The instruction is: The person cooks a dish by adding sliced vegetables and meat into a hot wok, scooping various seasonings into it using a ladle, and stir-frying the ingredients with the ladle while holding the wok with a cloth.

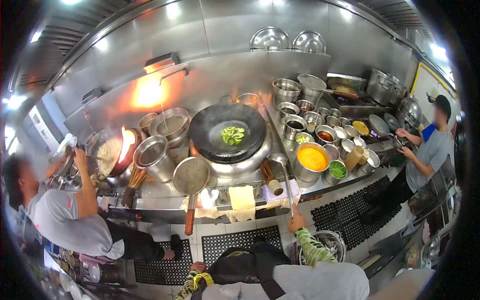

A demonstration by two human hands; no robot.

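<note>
My right hand (296, 220) grips the long handle of a metal ladle (278, 159), whose bowl is just right of the wok at the counter's edge. Green vegetable pieces (232, 135) lie in the middle of the large black wok (205, 127), which sits on the burner in front of me. Low by my apron, my left hand (198, 267) has its fingers curled in, and I see nothing in them. A wire-mesh strainer (191, 176) with a wooden handle rests left of the wok, and a bamboo brush (272, 184) lies by the ladle.
At left a person (75, 215) works at a flaming wok (112, 155). Another person (425, 150) stands at right, holding a pan. A pot of orange liquid (313, 159), chopped greens (338, 170) and several sauce containers crowd the right counter. A yellow cloth (241, 198) hangs at the front edge.
</note>
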